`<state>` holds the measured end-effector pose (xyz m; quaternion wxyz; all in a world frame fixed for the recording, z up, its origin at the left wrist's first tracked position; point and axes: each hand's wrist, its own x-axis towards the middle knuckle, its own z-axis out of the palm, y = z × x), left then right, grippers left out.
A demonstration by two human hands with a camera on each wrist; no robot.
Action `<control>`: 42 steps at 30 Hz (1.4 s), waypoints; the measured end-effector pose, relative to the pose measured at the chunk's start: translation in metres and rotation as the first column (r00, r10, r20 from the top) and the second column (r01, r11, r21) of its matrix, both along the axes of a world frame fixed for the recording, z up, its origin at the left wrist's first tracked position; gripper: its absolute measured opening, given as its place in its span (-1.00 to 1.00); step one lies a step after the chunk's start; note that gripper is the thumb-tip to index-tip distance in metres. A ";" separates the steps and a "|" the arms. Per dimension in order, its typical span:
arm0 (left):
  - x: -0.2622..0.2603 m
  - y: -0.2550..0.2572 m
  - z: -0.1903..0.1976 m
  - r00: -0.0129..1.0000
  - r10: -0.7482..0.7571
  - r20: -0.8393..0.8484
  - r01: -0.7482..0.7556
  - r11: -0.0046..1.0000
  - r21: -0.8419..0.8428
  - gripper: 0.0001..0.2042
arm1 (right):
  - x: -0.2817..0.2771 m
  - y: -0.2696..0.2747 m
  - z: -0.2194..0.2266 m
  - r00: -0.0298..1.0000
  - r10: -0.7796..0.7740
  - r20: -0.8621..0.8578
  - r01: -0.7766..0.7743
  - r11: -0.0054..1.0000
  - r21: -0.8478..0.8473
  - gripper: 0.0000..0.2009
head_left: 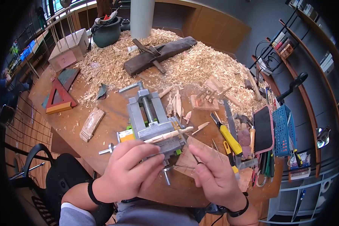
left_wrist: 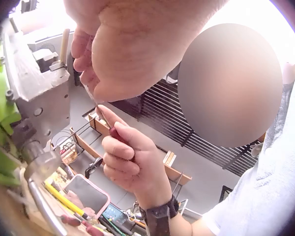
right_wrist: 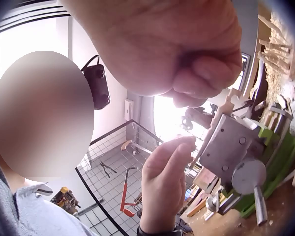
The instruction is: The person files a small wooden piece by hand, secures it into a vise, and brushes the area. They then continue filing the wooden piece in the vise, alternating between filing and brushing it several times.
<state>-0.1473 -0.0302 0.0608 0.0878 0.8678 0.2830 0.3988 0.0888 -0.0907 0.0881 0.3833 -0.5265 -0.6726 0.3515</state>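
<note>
A pale carved wooden stick (head_left: 169,135) lies across the top of the grey metal vise (head_left: 156,128). My left hand (head_left: 133,169) is at the vise's near left side, its fingers bent loosely and their tips close by the near end of the stick. My right hand (head_left: 218,177) grips a thin metal-shafted tool (head_left: 195,158), its shaft slanting up past the vise's right side. In the left wrist view the tool's dark red handle (left_wrist: 115,132) shows inside the right fist, with the index finger stretched along the shaft.
Wood shavings (head_left: 214,60) heap over the back of the table, around a dark wooden plane (head_left: 160,56). Right of the vise lie a yellow cutter (head_left: 229,139) and a thin board (head_left: 194,150). A blue basket (head_left: 282,132) stands at the right edge; a red triangle (head_left: 60,96) lies left.
</note>
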 end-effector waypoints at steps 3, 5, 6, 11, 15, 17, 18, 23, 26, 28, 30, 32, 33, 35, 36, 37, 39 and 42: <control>0.006 0.005 0.005 0.999 0.033 -0.028 -0.032 0.999 0.016 -0.69 | -0.009 -0.009 -0.001 0.999 -0.039 0.017 0.042 0.976 -0.212 -0.57; 0.011 0.010 0.003 0.998 0.048 -0.028 -0.048 0.999 0.008 -0.69 | -0.008 -0.010 -0.015 1.000 -0.017 -0.007 0.016 0.990 -0.139 -0.57; 0.012 0.012 0.001 0.998 0.066 -0.025 -0.066 0.998 -0.002 -0.69 | -0.008 -0.010 -0.016 1.000 -0.017 -0.008 0.016 0.990 -0.139 -0.57; 0.015 0.016 -0.004 0.993 0.110 -0.049 -0.112 0.993 -0.048 -0.67 | -0.005 -0.003 -0.009 0.988 0.022 0.152 -0.028 0.999 0.035 -0.57; 0.015 0.021 -0.007 0.994 0.102 -0.035 -0.103 0.994 -0.037 -0.63 | -0.014 0.008 -0.002 0.996 0.009 0.084 -0.001 0.996 -0.092 -0.58; 0.015 0.022 -0.006 0.995 0.098 -0.028 -0.099 0.994 -0.046 -0.62 | -0.015 -0.003 -0.004 0.985 -0.014 0.173 0.020 0.999 -0.031 -0.59; 0.014 0.022 -0.006 0.996 0.090 -0.026 -0.091 0.995 -0.049 -0.61 | -0.015 -0.006 -0.006 0.984 -0.004 0.176 0.010 0.999 -0.035 -0.59; 0.015 0.023 -0.005 0.996 0.078 -0.050 -0.080 0.996 -0.042 -0.61 | -0.020 0.007 -0.012 0.993 0.002 0.114 -0.009 0.998 0.060 -0.55; 0.014 0.023 -0.004 0.996 0.079 -0.048 -0.081 0.996 -0.047 -0.61 | -0.019 -0.002 -0.006 0.990 -0.005 0.142 0.004 1.000 0.012 -0.56; 0.012 0.024 -0.004 0.996 0.084 -0.042 -0.087 0.995 -0.058 -0.61 | -0.014 -0.004 -0.005 0.982 0.005 0.187 -0.009 1.000 0.022 -0.57; 0.014 0.023 -0.005 0.996 0.084 -0.038 -0.086 0.995 -0.053 -0.62 | -0.009 -0.008 -0.008 0.982 0.017 0.186 -0.021 1.000 0.019 -0.59; 0.017 0.021 -0.001 0.994 0.087 -0.070 -0.090 0.995 -0.047 -0.67 | -0.013 0.011 -0.002 0.992 0.014 0.126 -0.010 1.000 -0.027 -0.62; 0.017 0.020 0.001 0.990 0.118 -0.076 -0.122 0.991 -0.047 -0.71 | -0.014 0.024 0.004 0.995 0.039 0.089 -0.032 0.997 -0.076 -0.64; 0.015 0.022 0.000 0.992 0.095 -0.084 -0.098 0.995 -0.031 -0.68 | -0.015 0.026 0.012 0.999 0.021 0.027 -0.016 0.987 -0.161 -0.64; 0.013 0.022 -0.001 0.993 0.088 -0.073 -0.091 0.995 -0.031 -0.64 | -0.012 0.021 0.015 0.998 -0.025 -0.060 0.016 0.988 -0.155 -0.62; 0.012 0.022 -0.001 0.993 0.093 -0.075 -0.096 0.995 -0.034 -0.64 | -0.009 0.017 0.017 0.987 -0.068 -0.144 0.045 0.987 -0.154 -0.61; 0.011 0.022 0.000 0.993 0.094 -0.071 -0.097 0.995 -0.037 -0.69 | -0.005 0.006 0.010 0.980 -0.081 -0.184 0.052 0.986 -0.159 -0.60; 0.012 0.025 0.007 0.995 0.075 -0.066 -0.080 0.994 -0.072 -0.75 | -0.002 -0.005 -0.004 0.992 -0.056 -0.112 0.051 0.998 -0.044 -0.60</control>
